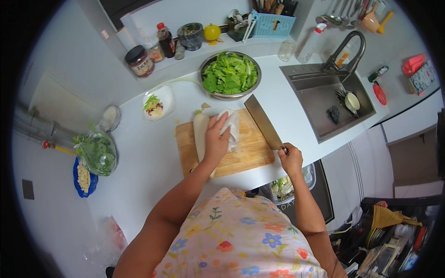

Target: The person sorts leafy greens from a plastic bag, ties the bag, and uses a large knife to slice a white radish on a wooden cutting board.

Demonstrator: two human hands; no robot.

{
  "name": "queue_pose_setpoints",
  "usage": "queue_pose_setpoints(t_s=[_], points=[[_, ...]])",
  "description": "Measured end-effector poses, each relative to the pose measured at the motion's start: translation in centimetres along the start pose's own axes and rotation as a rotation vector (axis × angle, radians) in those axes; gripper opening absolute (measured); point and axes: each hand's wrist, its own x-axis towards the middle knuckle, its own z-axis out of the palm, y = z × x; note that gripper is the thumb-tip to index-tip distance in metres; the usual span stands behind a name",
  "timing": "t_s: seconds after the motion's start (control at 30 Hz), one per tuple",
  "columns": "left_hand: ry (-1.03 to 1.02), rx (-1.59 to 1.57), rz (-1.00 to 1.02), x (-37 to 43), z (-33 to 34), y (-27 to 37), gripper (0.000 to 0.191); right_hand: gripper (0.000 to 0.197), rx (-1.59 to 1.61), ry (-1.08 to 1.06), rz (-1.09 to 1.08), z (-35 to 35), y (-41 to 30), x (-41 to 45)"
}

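A wooden cutting board (248, 156) lies on the white counter. Along its left side rests a long white radish (200, 133), partly hidden by my left hand and forearm. My left hand (217, 139) is on a white cloth (230, 127), its fingers spread over it beside the radish. In my right hand (291, 158) is the handle of a cleaver (262, 120), whose broad blade slants up and left along the board's right edge. Beyond the board stands a steel bowl (259, 81) full of chopped leafy greens (230, 74).
A white dish (167, 100) with chopped seasonings is at the back left. Bagged greens (100, 153) and a blue dish (92, 189) stand far left. The sink (313, 100) is on the right. Below the counter edge sits a bin (286, 189) of scraps. Jars and bottles line the ledge.
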Motion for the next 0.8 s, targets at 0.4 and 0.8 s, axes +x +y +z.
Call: queue_pose_setpoints(t_s=[0.4,0.8], points=[[-0.483,0.455,0.366,-5.1,9.1,-7.5,0.040,0.017,-0.091,0.150,0.147,-2.2,3.2,-2.5],[-0.944,0.274,0.646,-7.6,11.1,-3.6,0.044,0.017,-0.033,0.240,0.099,-3.0,4.2,-1.4]])
